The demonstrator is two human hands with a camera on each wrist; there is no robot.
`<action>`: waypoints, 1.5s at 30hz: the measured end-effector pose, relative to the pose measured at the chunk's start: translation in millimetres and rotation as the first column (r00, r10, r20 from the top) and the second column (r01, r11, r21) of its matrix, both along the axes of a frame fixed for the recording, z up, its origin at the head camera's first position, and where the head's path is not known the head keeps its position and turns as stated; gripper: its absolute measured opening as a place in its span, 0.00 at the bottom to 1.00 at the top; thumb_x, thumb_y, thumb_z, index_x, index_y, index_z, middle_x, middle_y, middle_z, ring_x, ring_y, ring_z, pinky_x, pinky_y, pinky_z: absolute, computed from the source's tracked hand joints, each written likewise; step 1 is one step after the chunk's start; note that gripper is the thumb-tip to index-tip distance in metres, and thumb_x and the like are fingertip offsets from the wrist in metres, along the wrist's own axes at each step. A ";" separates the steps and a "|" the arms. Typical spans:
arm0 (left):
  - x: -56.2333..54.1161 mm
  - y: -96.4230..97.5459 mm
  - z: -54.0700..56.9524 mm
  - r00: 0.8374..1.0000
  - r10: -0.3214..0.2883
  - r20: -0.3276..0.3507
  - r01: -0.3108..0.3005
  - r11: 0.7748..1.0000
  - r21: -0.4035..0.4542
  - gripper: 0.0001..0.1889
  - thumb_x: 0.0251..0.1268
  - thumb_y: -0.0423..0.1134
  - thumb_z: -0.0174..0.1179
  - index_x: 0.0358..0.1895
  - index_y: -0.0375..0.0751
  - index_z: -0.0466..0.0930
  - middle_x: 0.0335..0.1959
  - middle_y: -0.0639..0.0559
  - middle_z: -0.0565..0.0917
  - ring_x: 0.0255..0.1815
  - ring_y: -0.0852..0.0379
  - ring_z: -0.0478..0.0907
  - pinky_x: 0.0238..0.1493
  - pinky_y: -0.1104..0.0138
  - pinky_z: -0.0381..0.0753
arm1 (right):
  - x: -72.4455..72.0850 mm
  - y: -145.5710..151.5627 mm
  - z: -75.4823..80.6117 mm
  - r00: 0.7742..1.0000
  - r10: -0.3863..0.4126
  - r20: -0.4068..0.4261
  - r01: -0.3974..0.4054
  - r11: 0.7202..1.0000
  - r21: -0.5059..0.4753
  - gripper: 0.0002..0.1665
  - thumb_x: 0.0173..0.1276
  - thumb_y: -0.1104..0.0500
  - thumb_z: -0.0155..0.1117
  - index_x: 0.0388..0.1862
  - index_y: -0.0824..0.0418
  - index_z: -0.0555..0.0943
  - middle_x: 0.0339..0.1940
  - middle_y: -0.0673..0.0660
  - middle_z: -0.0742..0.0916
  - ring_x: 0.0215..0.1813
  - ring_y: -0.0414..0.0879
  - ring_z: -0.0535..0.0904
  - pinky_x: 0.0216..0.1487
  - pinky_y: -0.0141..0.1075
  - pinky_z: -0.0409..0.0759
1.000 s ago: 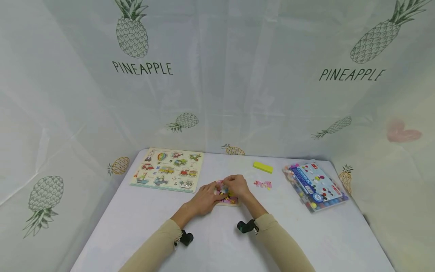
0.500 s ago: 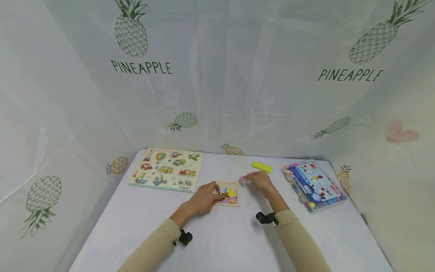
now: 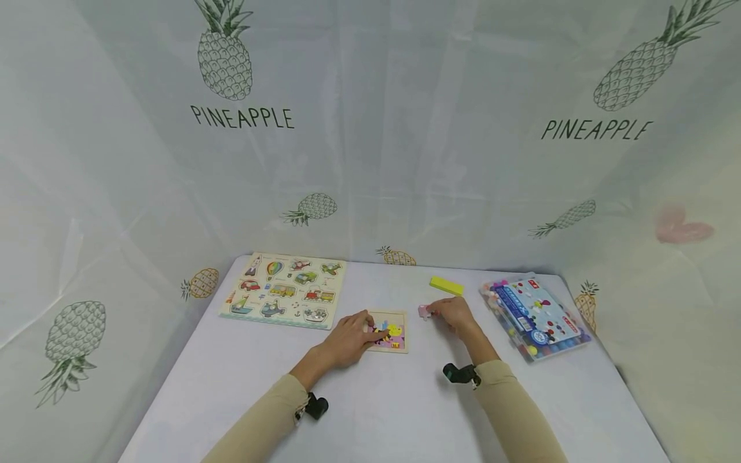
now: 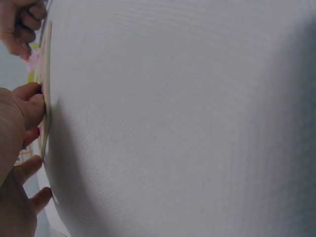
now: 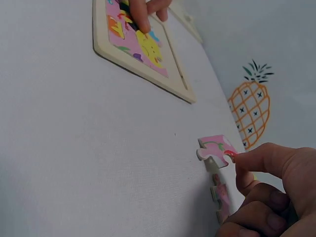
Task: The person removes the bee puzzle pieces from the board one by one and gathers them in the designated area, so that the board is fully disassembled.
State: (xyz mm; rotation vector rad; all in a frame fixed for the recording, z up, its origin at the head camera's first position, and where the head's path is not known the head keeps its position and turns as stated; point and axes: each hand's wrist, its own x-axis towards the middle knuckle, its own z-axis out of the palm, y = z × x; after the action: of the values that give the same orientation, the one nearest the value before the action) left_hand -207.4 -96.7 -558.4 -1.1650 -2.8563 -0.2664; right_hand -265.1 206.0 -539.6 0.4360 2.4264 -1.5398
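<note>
In the head view a small wooden-framed jigsaw puzzle (image 3: 396, 348) lies mid-table, with yellow, pink and black pieces in it. My left hand (image 3: 347, 337) rests on its left side, thumb stretched over the pieces and other fingers at the frame. The upper part of the tray (image 5: 170, 54) shows bare wood in the right wrist view. Right of the puzzle, my right hand (image 3: 454, 313) pinches a pink jigsaw piece (image 5: 216, 149) between thumb and forefinger. Another pink jigsaw piece (image 5: 221, 200) lies on the table below it, partly covered by the hand.
A vehicle puzzle board (image 3: 295, 308) lies at the back left. A yellow block (image 3: 446, 285) sits behind my right hand. On the right is a clear case of coloured beads (image 3: 535, 315) with a blue printed sheet. A pineapple-print curtain (image 3: 405, 161) stands behind the white table (image 3: 370, 411).
My right hand has left the puzzle and moved right with a pink jigsaw piece between its fingertips, going slightly farther right in the last half second. My left hand stays put.
</note>
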 end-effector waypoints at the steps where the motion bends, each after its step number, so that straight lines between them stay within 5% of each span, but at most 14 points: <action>1: 0.0 -0.1 0.1 1.000 0.000 -0.002 0.000 1.000 -0.002 0.22 0.78 0.46 0.53 0.71 0.66 0.72 0.58 0.49 0.72 0.60 0.49 0.72 0.63 0.47 0.72 | -0.2 0.2 -0.5 1.000 -0.006 0.002 0.006 1.000 -0.002 0.13 0.63 0.55 0.72 0.36 0.66 0.88 0.29 0.56 0.84 0.20 0.43 0.61 0.21 0.35 0.60; 13: 0.1 -1.0 -1.3 1.000 -0.003 0.001 0.003 1.000 -0.003 0.22 0.78 0.46 0.53 0.71 0.67 0.72 0.58 0.50 0.71 0.59 0.49 0.72 0.63 0.47 0.72 | 2.1 -1.3 -5.6 0.999 -0.010 -0.033 0.011 1.000 0.029 0.13 0.66 0.56 0.69 0.34 0.68 0.86 0.24 0.53 0.82 0.17 0.41 0.58 0.19 0.34 0.59; 19: 0.2 -0.6 -2.4 1.000 -0.005 -0.001 0.005 1.000 -0.004 0.22 0.78 0.45 0.53 0.71 0.67 0.72 0.58 0.50 0.71 0.59 0.49 0.72 0.63 0.48 0.72 | 7.0 -0.5 -4.2 0.997 0.037 -0.070 -0.030 0.994 0.109 0.13 0.68 0.57 0.66 0.43 0.67 0.85 0.36 0.57 0.84 0.32 0.47 0.70 0.30 0.36 0.67; 23: -0.2 -0.6 -3.2 1.000 -0.009 -0.007 0.009 1.000 -0.006 0.22 0.78 0.45 0.54 0.71 0.67 0.72 0.58 0.50 0.71 0.58 0.49 0.72 0.63 0.48 0.72 | 9.9 0.8 -1.6 0.984 0.140 -0.108 -0.114 0.969 0.218 0.14 0.68 0.58 0.67 0.48 0.64 0.85 0.43 0.60 0.85 0.40 0.51 0.73 0.36 0.37 0.70; 28: -1.7 -0.9 -4.0 1.000 -0.009 -0.018 0.009 1.000 -0.006 0.22 0.78 0.45 0.54 0.71 0.67 0.72 0.58 0.50 0.72 0.58 0.50 0.73 0.63 0.48 0.72 | 10.1 1.8 -2.6 0.961 0.257 -0.103 -0.208 0.915 0.345 0.17 0.66 0.58 0.68 0.53 0.57 0.84 0.40 0.58 0.85 0.38 0.50 0.76 0.37 0.39 0.72; 35: -0.5 -0.7 -2.5 1.000 -0.010 -0.021 0.010 1.000 -0.009 0.22 0.78 0.45 0.54 0.71 0.67 0.72 0.58 0.50 0.72 0.58 0.49 0.72 0.62 0.48 0.73 | 11.2 -0.9 -6.2 0.956 0.272 -0.113 -0.206 0.891 0.403 0.16 0.66 0.58 0.67 0.53 0.56 0.84 0.38 0.57 0.85 0.36 0.50 0.75 0.35 0.39 0.70; 45: -0.5 -0.4 -0.1 1.000 -0.013 -0.020 0.013 1.000 -0.006 0.22 0.77 0.44 0.55 0.71 0.65 0.73 0.57 0.49 0.73 0.58 0.50 0.72 0.60 0.48 0.73 | 11.2 -0.4 -8.3 0.955 0.273 -0.118 -0.207 0.895 0.395 0.17 0.65 0.57 0.68 0.53 0.57 0.84 0.39 0.57 0.85 0.37 0.50 0.76 0.38 0.40 0.72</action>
State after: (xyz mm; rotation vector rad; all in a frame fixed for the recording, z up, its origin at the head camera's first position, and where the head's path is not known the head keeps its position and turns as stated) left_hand -207.9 -97.2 -558.5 -1.1805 -2.8357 -0.2457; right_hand -253.9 205.6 -547.9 0.0588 2.7944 -1.0427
